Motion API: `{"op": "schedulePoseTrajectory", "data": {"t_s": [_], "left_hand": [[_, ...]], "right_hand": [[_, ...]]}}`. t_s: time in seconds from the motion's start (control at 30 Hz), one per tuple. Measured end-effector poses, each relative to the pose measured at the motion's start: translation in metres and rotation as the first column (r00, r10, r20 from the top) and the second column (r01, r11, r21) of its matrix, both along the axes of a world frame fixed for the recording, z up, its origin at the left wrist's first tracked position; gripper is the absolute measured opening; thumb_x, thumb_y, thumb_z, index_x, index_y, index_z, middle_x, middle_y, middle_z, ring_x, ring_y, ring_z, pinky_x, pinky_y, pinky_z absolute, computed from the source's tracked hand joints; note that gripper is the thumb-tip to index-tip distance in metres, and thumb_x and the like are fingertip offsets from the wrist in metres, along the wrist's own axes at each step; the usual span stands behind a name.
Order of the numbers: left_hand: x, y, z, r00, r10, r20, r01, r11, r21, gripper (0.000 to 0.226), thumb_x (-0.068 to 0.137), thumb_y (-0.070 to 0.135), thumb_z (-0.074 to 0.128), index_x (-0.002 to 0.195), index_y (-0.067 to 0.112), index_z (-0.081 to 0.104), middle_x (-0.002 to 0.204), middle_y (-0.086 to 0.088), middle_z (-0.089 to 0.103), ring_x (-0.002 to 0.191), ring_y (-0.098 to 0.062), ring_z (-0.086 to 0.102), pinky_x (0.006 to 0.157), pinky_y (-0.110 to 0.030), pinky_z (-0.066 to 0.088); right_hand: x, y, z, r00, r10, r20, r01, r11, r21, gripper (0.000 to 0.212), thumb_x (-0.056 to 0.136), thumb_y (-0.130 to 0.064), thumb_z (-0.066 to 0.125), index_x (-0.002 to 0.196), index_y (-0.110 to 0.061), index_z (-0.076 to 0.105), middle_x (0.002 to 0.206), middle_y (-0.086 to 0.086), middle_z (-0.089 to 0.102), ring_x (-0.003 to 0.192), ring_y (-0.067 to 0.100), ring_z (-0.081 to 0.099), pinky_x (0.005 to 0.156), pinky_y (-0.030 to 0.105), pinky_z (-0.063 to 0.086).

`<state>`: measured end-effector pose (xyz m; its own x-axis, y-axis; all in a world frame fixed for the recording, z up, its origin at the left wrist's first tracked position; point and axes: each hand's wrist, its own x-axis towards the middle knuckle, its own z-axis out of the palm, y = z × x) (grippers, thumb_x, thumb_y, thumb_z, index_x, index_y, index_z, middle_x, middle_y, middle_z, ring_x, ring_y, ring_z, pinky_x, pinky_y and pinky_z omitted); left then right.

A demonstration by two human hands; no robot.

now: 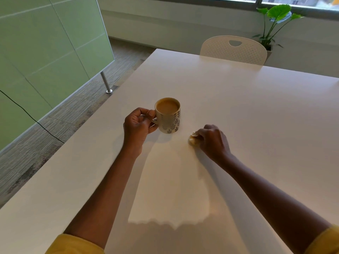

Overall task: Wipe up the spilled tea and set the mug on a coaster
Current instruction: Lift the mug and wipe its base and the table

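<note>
The white bench (pixel 238 107) carries one ceramic mug (pixel 169 118), cream with a dark leaf pattern, positioned left of centre and upright. It is filled nearly to the rim with milky brown tea. The left hand (pixel 139 123) grips the mug's handle, fingers curled round it and the thumb set on top near the rim. Whether the mug's base sits fully on the bench surface cannot be confirmed from this angle. The right hand (pixel 213 140) lies to the right of the mug, near it but apart, knuckles up and fingers curled tight round a crumpled paper tissue (pixel 193 140). The tissue is pale with a yellowish tint, protrudes from the hand on the mug side, and is held down against the bench. Both forearms rest low over the near part of the bench, and a yellow sleeve (pixel 73 244) shows at the lower edge of the frame on each side. At the far edge of the bench stands a white perforated chair (pixel 233 50). Behind it, a leafy potted plant (pixel 277 17) stands below a window. To the left, a green partition panel (pixel 45 43) stands on a metal post (pixel 106 82) over grey carpet (pixel 55 129), and a black cable (pixel 33 118) runs across the panel down to the floor.
</note>
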<state>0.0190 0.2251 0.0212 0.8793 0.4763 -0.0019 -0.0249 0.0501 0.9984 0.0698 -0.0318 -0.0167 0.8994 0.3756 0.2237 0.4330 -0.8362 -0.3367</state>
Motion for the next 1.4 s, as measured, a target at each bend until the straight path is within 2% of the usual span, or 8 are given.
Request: {"op": "schedulePoseTrajectory", "data": {"t_s": [0.17, 0.27, 0.47, 0.7, 1.1, 1.23, 1.3, 1.4], "left_hand": [[0.002, 0.001, 0.0, 1.0, -0.004, -0.002, 0.004, 1.0, 0.012, 0.005, 0.106, 0.008, 0.069, 0.103, 0.005, 0.073, 0.111, -0.017, 0.083, 0.104, -0.03, 0.084, 0.088, -0.049, 0.07], [0.002, 0.001, -0.001, 1.0, 0.0, -0.001, 0.0, 1.0, 0.001, 0.006, 0.105, 0.01, 0.07, 0.101, 0.008, 0.073, 0.111, -0.017, 0.083, 0.103, -0.03, 0.084, 0.088, -0.05, 0.07], [0.002, 0.0, -0.002, 1.0, -0.007, 0.003, 0.007, 1.0, 0.002, 0.006, 0.106, 0.01, 0.07, 0.103, 0.005, 0.073, 0.111, -0.017, 0.083, 0.103, -0.029, 0.084, 0.086, -0.048, 0.07], [0.001, 0.0, -0.001, 1.0, 0.0, -0.015, 0.0, 1.0, 0.02, 0.008, 0.105, 0.007, 0.069, 0.108, 0.0, 0.073, 0.112, -0.017, 0.083, 0.104, -0.029, 0.084, 0.087, -0.05, 0.07], [0.0, 0.0, -0.002, 1.0, 0.002, 0.001, -0.002, 1.0, 0.013, 0.006, 0.106, 0.009, 0.068, 0.102, 0.007, 0.073, 0.108, -0.017, 0.084, 0.103, -0.029, 0.084, 0.088, -0.051, 0.07], [-0.001, -0.002, -0.003, 1.0, -0.001, 0.001, 0.001, 1.0, 0.012, 0.007, 0.106, 0.014, 0.07, 0.102, 0.008, 0.073, 0.11, -0.017, 0.084, 0.104, -0.029, 0.084, 0.088, -0.05, 0.07], [-0.001, -0.002, -0.003, 1.0, -0.006, 0.003, 0.006, 1.0, 0.005, 0.008, 0.106, 0.014, 0.071, 0.101, 0.009, 0.073, 0.11, -0.018, 0.083, 0.104, -0.029, 0.084, 0.088, -0.05, 0.07], [-0.001, -0.001, -0.002, 1.0, -0.011, 0.0, 0.011, 1.0, 0.021, 0.007, 0.107, 0.014, 0.07, 0.103, 0.009, 0.073, 0.113, -0.018, 0.083, 0.105, -0.03, 0.084, 0.088, -0.05, 0.07]], "right_hand": [[-0.01, -0.005, 0.007, 0.993, 0.086, -0.085, -0.095, 0.99, -0.105, 0.037, 0.097, 0.0, 0.058, 0.123, -0.011, 0.081, 0.115, 0.013, 0.073, 0.113, 0.036, 0.065, 0.087, 0.048, 0.06], [-0.021, -0.005, 0.007, 0.99, 0.113, -0.087, -0.124, 0.985, -0.124, 0.032, 0.098, -0.014, 0.064, 0.127, -0.013, 0.077, 0.133, 0.009, 0.063, 0.124, 0.031, 0.057, 0.092, 0.046, 0.06], [-0.019, -0.002, -0.003, 0.997, 0.05, 0.051, -0.047, 0.998, -0.043, 0.029, 0.104, -0.005, 0.064, 0.123, -0.016, 0.083, 0.106, 0.008, 0.069, 0.102, 0.029, 0.065, 0.072, 0.041, 0.061], [0.024, 0.016, 0.006, 0.998, -0.065, -0.025, 0.066, 0.997, 0.045, 0.028, 0.099, -0.003, 0.064, 0.113, -0.012, 0.086, 0.106, 0.012, 0.076, 0.094, 0.037, 0.075, 0.08, 0.045, 0.062], [-0.047, 0.019, -0.003, 0.981, 0.195, -0.024, -0.192, 0.978, 0.076, 0.03, 0.103, -0.005, 0.065, 0.122, -0.018, 0.084, 0.109, 0.006, 0.077, 0.101, 0.026, 0.072, 0.085, 0.041, 0.06], [-0.057, 0.012, -0.007, 0.936, 0.316, -0.155, -0.302, 0.947, 0.109, 0.026, 0.098, -0.007, 0.075, 0.117, -0.021, 0.086, 0.103, 0.0, 0.078, 0.091, 0.016, 0.074, 0.082, 0.031, 0.061], [-0.045, 0.007, -0.006, 0.936, 0.267, -0.229, -0.208, 0.945, 0.252, 0.024, 0.091, -0.001, 0.083, 0.106, -0.019, 0.088, 0.092, -0.003, 0.079, 0.081, 0.011, 0.073, 0.076, 0.025, 0.058], [-0.008, 0.0, -0.007, 0.99, 0.006, -0.141, 0.044, 0.936, 0.35, 0.019, 0.09, 0.001, 0.082, 0.102, -0.012, 0.088, 0.091, 0.008, 0.08, 0.082, 0.023, 0.075, 0.079, 0.035, 0.06]]}}
